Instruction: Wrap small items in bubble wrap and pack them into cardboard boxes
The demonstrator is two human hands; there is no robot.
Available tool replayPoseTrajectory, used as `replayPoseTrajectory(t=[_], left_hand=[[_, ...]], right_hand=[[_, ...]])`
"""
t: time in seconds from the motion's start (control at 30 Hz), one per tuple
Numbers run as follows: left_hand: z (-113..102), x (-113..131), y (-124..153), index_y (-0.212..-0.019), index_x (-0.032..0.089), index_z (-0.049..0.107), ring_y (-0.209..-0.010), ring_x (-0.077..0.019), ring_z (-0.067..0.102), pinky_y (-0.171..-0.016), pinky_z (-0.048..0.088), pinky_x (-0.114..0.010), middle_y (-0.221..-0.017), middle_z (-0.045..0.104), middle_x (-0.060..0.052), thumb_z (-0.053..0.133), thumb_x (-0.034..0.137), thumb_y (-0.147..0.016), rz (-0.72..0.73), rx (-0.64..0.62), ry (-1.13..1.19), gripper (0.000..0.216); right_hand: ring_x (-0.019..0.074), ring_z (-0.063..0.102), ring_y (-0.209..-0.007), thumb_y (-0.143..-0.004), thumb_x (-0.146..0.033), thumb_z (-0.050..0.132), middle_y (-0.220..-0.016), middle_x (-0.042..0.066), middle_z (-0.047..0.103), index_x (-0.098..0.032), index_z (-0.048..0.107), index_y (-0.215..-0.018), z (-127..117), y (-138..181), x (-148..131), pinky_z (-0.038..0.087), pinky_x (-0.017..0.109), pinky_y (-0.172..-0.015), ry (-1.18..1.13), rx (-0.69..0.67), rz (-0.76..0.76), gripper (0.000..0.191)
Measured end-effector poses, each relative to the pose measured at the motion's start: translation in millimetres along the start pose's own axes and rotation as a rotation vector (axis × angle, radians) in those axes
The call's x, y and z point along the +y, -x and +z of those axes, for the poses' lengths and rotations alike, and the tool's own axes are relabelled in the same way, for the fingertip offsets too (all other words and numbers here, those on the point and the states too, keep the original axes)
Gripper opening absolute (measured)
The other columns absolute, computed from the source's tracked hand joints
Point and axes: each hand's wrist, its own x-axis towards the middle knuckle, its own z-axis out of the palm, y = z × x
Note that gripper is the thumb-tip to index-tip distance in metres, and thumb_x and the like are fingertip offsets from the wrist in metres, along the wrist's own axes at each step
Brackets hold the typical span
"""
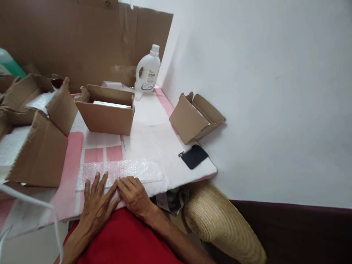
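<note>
A clear strip of bubble wrap lies flat along the near edge of the cloth-covered table. My left hand rests on its front left part, palm down with the fingers spread. Right beside it, my right hand has its fingers curled together over the near edge of the wrap, the fingertips close to my left thumb and forefinger. What lies under the right fingers is partly hidden. Just beyond the wrap stands an open cardboard box with a white item inside.
Several open cardboard boxes with bubble-wrapped contents crowd the left. Another box leans by the wall, near a black phone-like object. A white jug stands at the back. A white cable crosses lower left; a woven straw item sits below right.
</note>
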Motion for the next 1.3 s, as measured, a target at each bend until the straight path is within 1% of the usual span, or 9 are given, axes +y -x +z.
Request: replayPoseTrajectory(t=[0.17, 0.3, 0.5, 0.63, 0.8, 0.9, 1.03, 1.2, 1.3], left_hand=[[-9, -6, -5, -0.151, 0.026, 0.044, -0.148, -0.0346, 0.037, -0.121, 0.023, -0.058, -0.151, 0.050, -0.016, 0.056, 0.037, -0.093, -0.040, 0.048, 0.096, 0.060], [-42, -23, -6, -0.134, 0.018, 0.054, -0.123, -0.0316, 0.060, -0.106, 0.045, -0.048, -0.132, 0.063, -0.018, 0.052, 0.045, -0.093, -0.346, 0.146, 0.075, 0.049], [-77, -38, -14, -0.103, 0.018, 0.061, -0.086, -0.0308, 0.067, -0.073, 0.050, -0.040, -0.094, 0.070, -0.013, 0.040, 0.070, -0.087, -0.811, -0.213, 0.073, 0.058], [-80, -36, -24, -0.077, 0.024, 0.058, -0.064, -0.0206, 0.059, -0.058, 0.041, -0.030, -0.066, 0.062, -0.001, 0.052, 0.059, -0.082, -0.914, -0.220, 0.268, 0.036], [-80, -33, -23, -0.079, 0.022, 0.056, -0.065, -0.0149, 0.057, -0.063, 0.047, -0.026, -0.071, 0.059, 0.003, 0.069, 0.059, -0.072, -0.988, -0.043, 0.888, 0.040], [-84, -18, -34, -0.079, 0.022, 0.056, -0.070, -0.0161, 0.059, -0.066, 0.050, -0.027, -0.073, 0.060, 0.003, 0.074, 0.061, -0.071, -0.917, -0.049, 1.095, 0.044], [-80, 19, -72, -0.074, 0.021, 0.055, -0.069, -0.0135, 0.055, -0.065, 0.047, -0.024, -0.071, 0.055, 0.003, 0.069, 0.053, -0.081, -0.600, -0.085, 1.067, 0.036], [-51, 58, -113, -0.076, 0.022, 0.051, -0.069, -0.0138, 0.054, -0.068, 0.045, -0.027, -0.073, 0.056, 0.002, 0.051, 0.043, -0.092, -0.238, -0.232, 0.769, 0.026], [-34, 68, -121, -0.075, 0.023, 0.051, -0.073, -0.0173, 0.054, -0.071, 0.044, -0.032, -0.076, 0.058, 0.000, 0.053, 0.037, -0.088, -0.155, -0.294, 0.627, 0.019]], right_hand=[[0.0235, 0.056, -0.094, -0.099, -0.018, 0.052, -0.103, 0.009, 0.067, -0.019, 0.062, -0.113, 8, -5, -1, 0.047, 0.037, -0.083, -0.049, -0.018, 0.070, 0.017], [0.0235, 0.055, -0.097, -0.099, -0.020, 0.054, -0.106, 0.009, 0.066, -0.019, 0.063, -0.114, 0, -5, -4, 0.046, 0.037, -0.085, -0.042, -0.061, 0.086, 0.017], [0.0242, 0.055, -0.099, -0.100, -0.022, 0.052, -0.110, 0.009, 0.066, -0.020, 0.064, -0.118, 0, -5, -4, 0.047, 0.039, -0.087, -0.067, -0.068, 0.102, 0.022], [0.0242, 0.055, -0.101, -0.100, -0.021, 0.051, -0.112, 0.009, 0.067, -0.020, 0.064, -0.120, 2, -2, -3, 0.047, 0.038, -0.088, -0.093, -0.032, 0.100, 0.023], [0.0237, 0.054, -0.101, -0.100, -0.021, 0.053, -0.114, 0.009, 0.067, -0.018, 0.063, -0.121, 3, -1, -2, 0.046, 0.038, -0.086, -0.086, 0.013, 0.089, 0.024], [0.0234, 0.053, -0.101, -0.102, -0.021, 0.051, -0.112, 0.009, 0.068, -0.017, 0.063, -0.121, 2, -1, -2, 0.045, 0.037, -0.084, -0.081, 0.017, 0.078, 0.023], [0.0254, 0.053, -0.106, -0.100, -0.019, 0.052, -0.114, 0.010, 0.068, -0.016, 0.064, -0.118, 3, 6, 0, 0.046, 0.039, -0.084, -0.060, -0.014, 0.046, 0.022], [0.0325, 0.054, -0.117, -0.094, -0.018, 0.052, -0.126, 0.016, 0.065, -0.016, 0.065, -0.121, 26, 22, 5, 0.049, 0.047, -0.089, -0.049, -0.026, -0.005, 0.030], [0.0339, 0.056, -0.121, -0.091, -0.016, 0.050, -0.128, 0.016, 0.067, -0.015, 0.067, -0.119, 42, 28, 7, 0.049, 0.050, -0.097, -0.072, 0.006, 0.000, 0.033]])
